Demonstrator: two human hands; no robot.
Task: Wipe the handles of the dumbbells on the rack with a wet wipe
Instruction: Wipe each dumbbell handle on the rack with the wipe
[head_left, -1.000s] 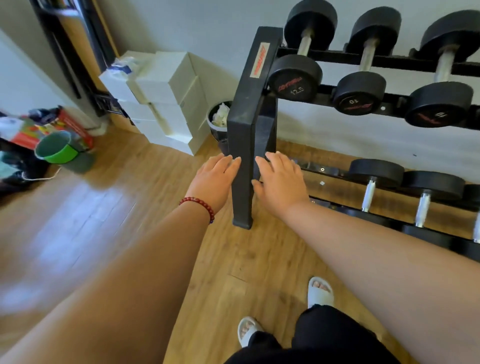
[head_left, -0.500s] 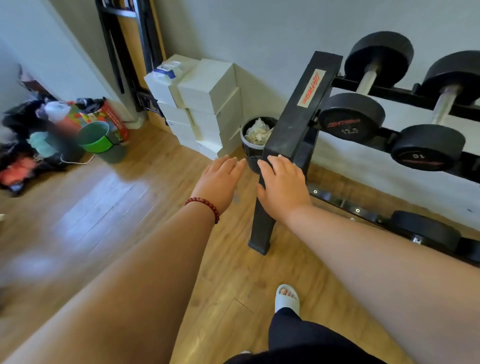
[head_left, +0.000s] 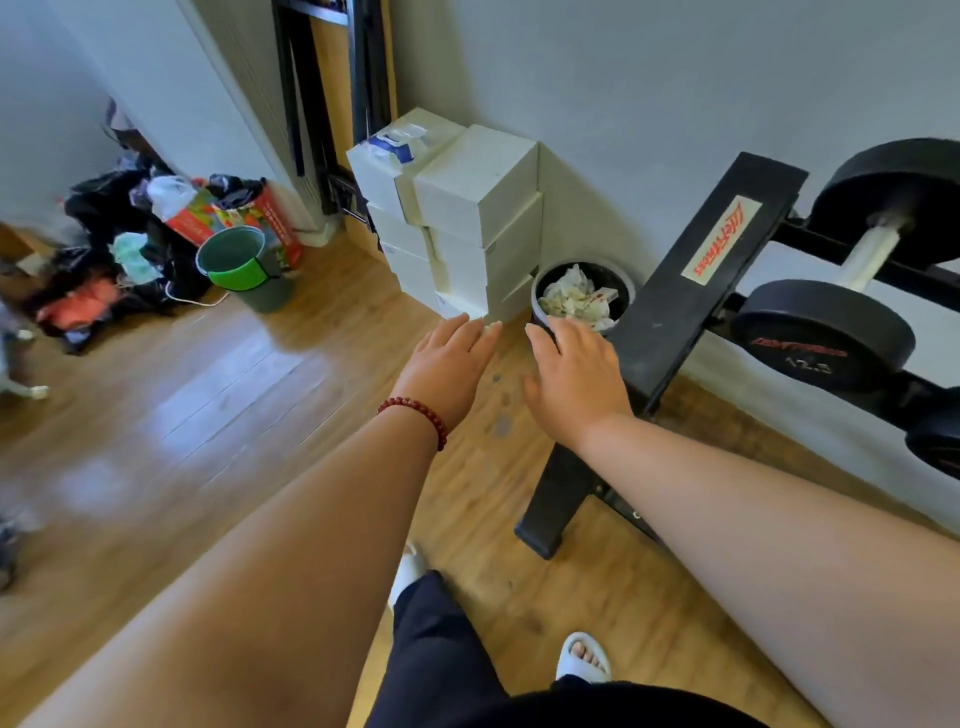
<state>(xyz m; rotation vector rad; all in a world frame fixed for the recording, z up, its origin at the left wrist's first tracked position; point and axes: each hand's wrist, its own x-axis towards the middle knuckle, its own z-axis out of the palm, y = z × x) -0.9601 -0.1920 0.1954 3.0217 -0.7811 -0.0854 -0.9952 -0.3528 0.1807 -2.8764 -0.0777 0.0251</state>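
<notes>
The black dumbbell rack (head_left: 691, 291) stands at the right against the wall, with a black 12.5 dumbbell (head_left: 823, 335) on its upper shelf, chrome handle (head_left: 872, 249) showing. My left hand (head_left: 449, 369), a red bead bracelet on its wrist, and my right hand (head_left: 576, 379) are stretched out flat side by side over the floor, left of the rack's end post. Both hold nothing. A blue-and-white wipe packet (head_left: 397, 141) lies on top of the stacked white boxes (head_left: 467, 218).
A small black bin (head_left: 618, 280) full of crumpled used wipes sits between the boxes and the rack. A green bucket (head_left: 236, 265) and a heap of bags and clothes (head_left: 104, 249) lie at the left on the wooden floor. My sandalled feet are below.
The view has swung left, away from the rack. Both hands have moved off the rack's end post toward the bin and boxes, still flat and holding nothing.
</notes>
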